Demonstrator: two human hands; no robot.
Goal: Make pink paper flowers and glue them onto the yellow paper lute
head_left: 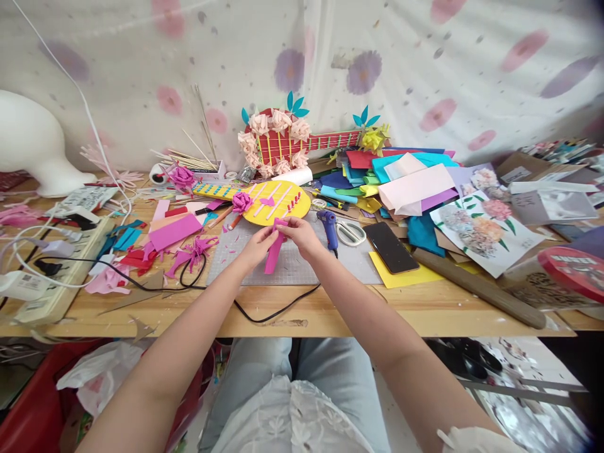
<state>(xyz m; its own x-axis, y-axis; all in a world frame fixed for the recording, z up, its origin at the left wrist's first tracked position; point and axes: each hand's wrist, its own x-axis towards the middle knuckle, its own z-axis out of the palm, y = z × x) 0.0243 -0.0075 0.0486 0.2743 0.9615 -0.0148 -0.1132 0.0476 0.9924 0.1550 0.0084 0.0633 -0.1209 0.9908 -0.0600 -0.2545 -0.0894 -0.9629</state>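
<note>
A narrow magenta paper strip [274, 257] hangs from the fingers of both hands, above the grey cutting mat [236, 258]. My left hand [261, 242] pinches its left edge near the upper end. My right hand [301, 235] grips the same end from the other side, fingertips close together. Just beyond the hands lies a yellow paper guitar [278, 200] with pale strings and a magenta paper flower [242, 202]. To the right of my right hand are a blue hot glue gun [329, 231] and white-handled scissors [352, 233].
A red guitar with pale roses [325, 142] stands against the curtain. Coloured paper sheets [415, 189] pile up at right, near a phone [392, 246] and a wooden stick [476, 286]. Magenta scraps [175, 233] and a power strip [61, 277] lie at left. A black cord [274, 318] crosses the front.
</note>
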